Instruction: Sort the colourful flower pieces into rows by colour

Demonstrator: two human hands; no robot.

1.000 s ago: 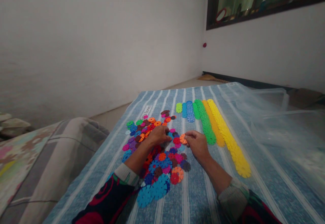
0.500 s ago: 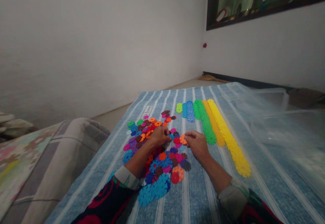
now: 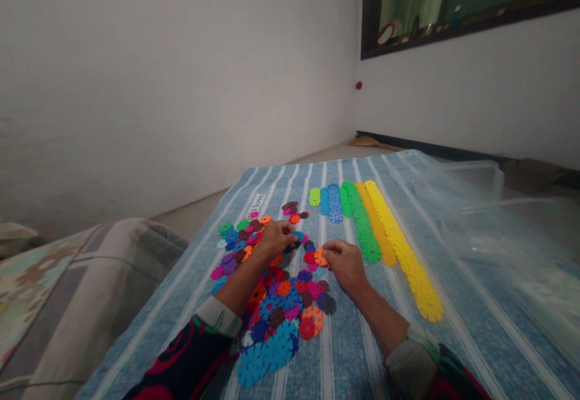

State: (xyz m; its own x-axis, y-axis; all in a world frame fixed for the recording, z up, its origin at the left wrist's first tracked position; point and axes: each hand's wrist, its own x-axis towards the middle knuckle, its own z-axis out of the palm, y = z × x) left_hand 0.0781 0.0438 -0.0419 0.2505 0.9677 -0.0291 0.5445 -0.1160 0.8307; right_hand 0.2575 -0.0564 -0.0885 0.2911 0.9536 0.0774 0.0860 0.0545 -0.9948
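Observation:
A loose pile of plastic snowflake discs point(image 3: 272, 306) in many colours spreads over the striped cloth. Above its far part, my left hand point(image 3: 275, 240) has its fingertips closed on a blue snowflake disc point(image 3: 298, 235), partly hidden by the fingers. At the pile's right edge, my right hand point(image 3: 345, 263) pinches an orange snowflake disc point(image 3: 320, 257) between thumb and fingers. Red and pink discs lie just left of it. Beyond my right hand, overlapping discs form rows by colour: a long yellow row point(image 3: 405, 252), an amber row point(image 3: 377, 225), a green row point(image 3: 362, 222) and shorter blue and lime ones.
Blue striped cloth point(image 3: 353, 351) covers the table. Clear plastic containers point(image 3: 507, 225) stand along the right side. A grey checked cover point(image 3: 122, 267) drapes something at the left. Walls rise behind, with a dark-framed window point(image 3: 471, 13) at upper right.
My left hand has moved slightly away and to the left with the blue disc. My right hand keeps its pinch on the orange disc. The whole view has shifted a little.

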